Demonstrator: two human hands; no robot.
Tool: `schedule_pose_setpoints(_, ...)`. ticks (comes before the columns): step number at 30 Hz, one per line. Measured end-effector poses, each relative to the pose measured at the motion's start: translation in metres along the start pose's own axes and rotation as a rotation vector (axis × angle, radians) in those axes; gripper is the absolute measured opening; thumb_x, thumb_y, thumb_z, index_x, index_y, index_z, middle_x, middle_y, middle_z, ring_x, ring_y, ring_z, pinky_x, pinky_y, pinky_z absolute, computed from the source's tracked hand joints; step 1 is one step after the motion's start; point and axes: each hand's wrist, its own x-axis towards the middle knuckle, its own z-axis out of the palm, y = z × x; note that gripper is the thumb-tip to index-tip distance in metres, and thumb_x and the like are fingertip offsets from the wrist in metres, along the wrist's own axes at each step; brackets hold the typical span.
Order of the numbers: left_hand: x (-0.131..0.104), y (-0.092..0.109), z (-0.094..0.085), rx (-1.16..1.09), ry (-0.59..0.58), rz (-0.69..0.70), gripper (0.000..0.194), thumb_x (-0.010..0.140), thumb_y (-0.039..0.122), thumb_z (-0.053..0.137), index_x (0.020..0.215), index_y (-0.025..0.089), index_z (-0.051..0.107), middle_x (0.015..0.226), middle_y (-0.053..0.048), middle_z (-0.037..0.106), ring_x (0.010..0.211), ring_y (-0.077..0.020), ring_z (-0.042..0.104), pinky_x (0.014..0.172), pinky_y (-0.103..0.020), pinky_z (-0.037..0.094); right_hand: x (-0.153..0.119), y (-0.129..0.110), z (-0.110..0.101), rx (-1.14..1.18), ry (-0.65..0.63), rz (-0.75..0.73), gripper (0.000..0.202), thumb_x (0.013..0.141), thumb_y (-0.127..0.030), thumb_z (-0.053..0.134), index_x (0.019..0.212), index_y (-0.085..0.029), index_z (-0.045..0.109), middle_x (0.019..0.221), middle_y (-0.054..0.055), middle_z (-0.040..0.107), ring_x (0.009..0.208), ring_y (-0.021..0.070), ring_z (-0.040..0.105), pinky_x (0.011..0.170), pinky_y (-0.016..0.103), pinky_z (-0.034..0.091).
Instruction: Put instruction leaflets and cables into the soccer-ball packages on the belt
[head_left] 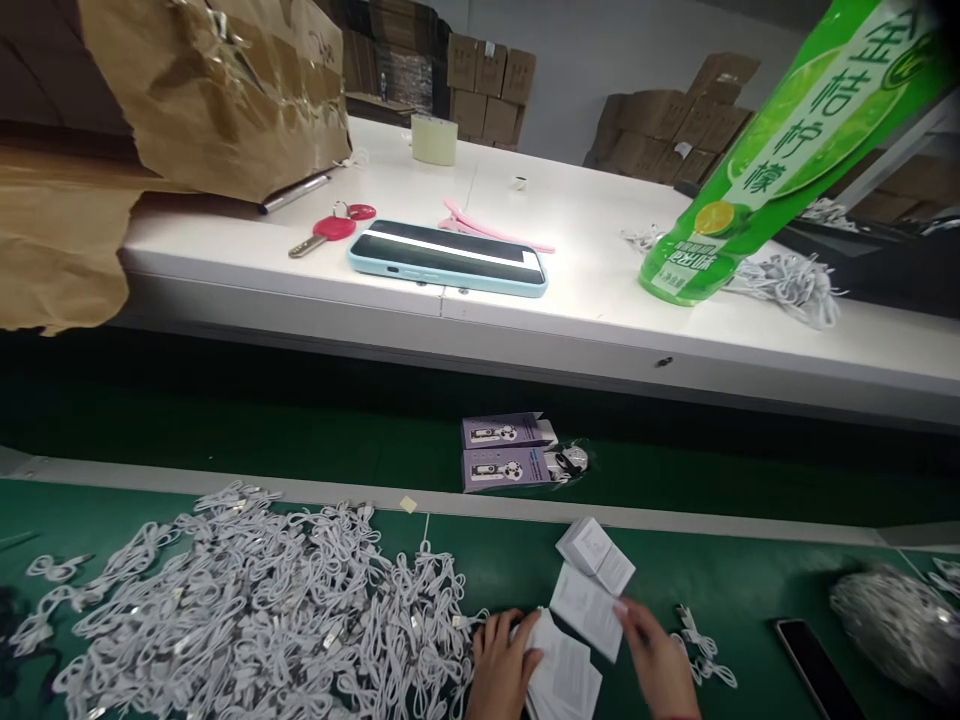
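- Fingers of the right hand (664, 662) are drawn close together at the right edge of a white sheet (585, 612); whether they pinch it or only touch it, I cannot tell.
- Left hand (499, 668): its fingers are parted and curved, resting over the left edge of a stack of papers (564, 672).
- The sheet lies on the green worktop (750, 575), between the stack of papers and a smaller stack (595, 552) just above it.
- Left of the left hand, a broad pile of white cables (285, 610) spreads over the worktop, its edge near the hand.
- Just right of the right hand lies a bundled cable (705, 648); farther right are a black phone (816, 662) and a clear bag (900, 625).
- Beyond the worktop's grey rail (480, 508), two purple boxes (504, 468) lie side by side on a dark green surface, with a yellow scrap (408, 504) on the rail.
- Higher up, a white shelf (592, 290) carries a blue-cased phone (450, 258), a key (322, 235) with a red head, pink strips (491, 226), a tape roll (434, 141), a tilted green bottle (787, 160) and more cables (795, 285).
- Brown paper (225, 100) covers the shelf's left end; cartons (487, 90) stand behind.
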Motion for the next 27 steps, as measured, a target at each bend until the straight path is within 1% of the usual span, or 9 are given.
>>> schedule_pose_setpoints(3,0.004,0.009,-0.004,-0.019,0.029,-0.042,0.044,0.095,0.042,0.028,0.138,0.04,0.038,0.143,-0.004,0.041,0.129,-0.0297,0.036,0.103,-0.049,0.032,0.075,-0.039,-0.038,-0.127,0.128,-0.139,0.049,0.087,-0.053,0.031,0.1,-0.018,0.064,0.09,0.011,0.072,0.078,0.0253,0.067,0.063,0.03,0.051)
schedule_pose_setpoints(6,0.018,0.02,-0.017,-0.051,0.209,-0.085,0.047,0.095,0.035,0.027,0.141,0.038,0.032,0.15,-0.005,0.028,0.135,-0.0303,0.027,0.104,-0.051,0.031,0.161,-0.075,-0.058,-0.193,0.147,-0.18,0.044,0.091,-0.043,0.03,0.106,-0.017,0.062,0.093,0.011,0.071,0.083,0.0237,0.065,0.066,0.028,0.047)
schedule_pose_setpoints(9,0.044,0.022,-0.042,-0.068,0.455,-0.129,0.049,0.095,0.029,0.026,0.143,0.035,0.027,0.151,-0.007,0.021,0.136,-0.0308,0.024,0.102,-0.052,0.033,0.225,-0.099,-0.051,-0.275,0.088,-0.205,0.033,0.091,-0.033,0.039,0.1,-0.018,0.066,0.084,0.01,0.07,0.074,0.0221,0.063,0.062,0.028,0.041)
schedule_pose_setpoints(11,0.064,0.019,-0.061,-0.065,0.572,-0.138,0.05,0.094,0.026,0.028,0.143,0.034,0.025,0.151,-0.007,0.02,0.136,-0.031,0.026,0.101,-0.052,0.034,0.251,-0.108,-0.036,-0.325,0.025,-0.229,0.027,0.089,-0.026,0.044,0.094,-0.019,0.069,0.078,0.009,0.07,0.07,0.0207,0.062,0.061,0.027,0.038)
schedule_pose_setpoints(13,0.083,0.013,-0.077,-0.058,0.625,-0.13,0.052,0.093,0.023,0.03,0.144,0.033,0.023,0.151,-0.008,0.019,0.135,-0.0307,0.026,0.101,-0.052,0.035,0.264,-0.113,-0.018,-0.354,-0.041,-0.259,0.024,0.089,-0.021,0.046,0.092,-0.022,0.07,0.078,0.007,0.07,0.07,0.0192,0.062,0.061,0.026,0.036)
schedule_pose_setpoints(15,0.099,0.008,-0.086,-0.061,0.623,-0.113,0.055,0.092,0.021,0.031,0.145,0.032,0.019,0.152,-0.008,0.018,0.136,-0.0297,0.026,0.101,-0.052,0.035,0.268,-0.113,-0.002,-0.371,-0.1,-0.279,0.022,0.088,-0.021,0.049,0.093,-0.023,0.07,0.079,0.005,0.071,0.072,0.0185,0.062,0.062,0.025,0.036)
schedule_pose_setpoints(19,0.119,0.003,-0.086,-0.089,0.532,-0.074,0.06,0.091,0.019,0.032,0.147,0.032,0.012,0.154,-0.007,0.019,0.138,-0.0265,0.024,0.105,-0.05,0.032,0.265,-0.099,0.011,-0.39,-0.138,-0.249,0.022,0.088,-0.024,0.049,0.091,-0.02,0.07,0.08,0.008,0.07,0.075,0.0202,0.062,0.065,0.027,0.037)
schedule_pose_setpoints(23,0.128,0.007,-0.079,-0.169,0.391,-0.048,0.065,0.091,0.02,0.031,0.148,0.028,0.003,0.155,-0.006,0.017,0.14,-0.0236,0.022,0.11,-0.048,0.026,0.263,-0.078,-0.009,-0.378,-0.1,-0.177,0.026,0.085,-0.035,0.05,0.086,-0.017,0.069,0.084,0.012,0.069,0.083,0.0252,0.061,0.072,0.031,0.041)
schedule_pose_setpoints(27,0.13,0.016,-0.079,-0.337,0.294,-0.062,0.064,0.092,0.028,0.031,0.149,0.025,0.0,0.157,-0.005,0.011,0.141,-0.0229,0.02,0.113,-0.042,0.026,0.266,-0.062,-0.037,-0.333,0.004,-0.016,0.044,0.088,-0.039,0.032,0.093,-0.014,0.068,0.093,0.017,0.068,0.089,0.0288,0.06,0.075,0.036,0.043)
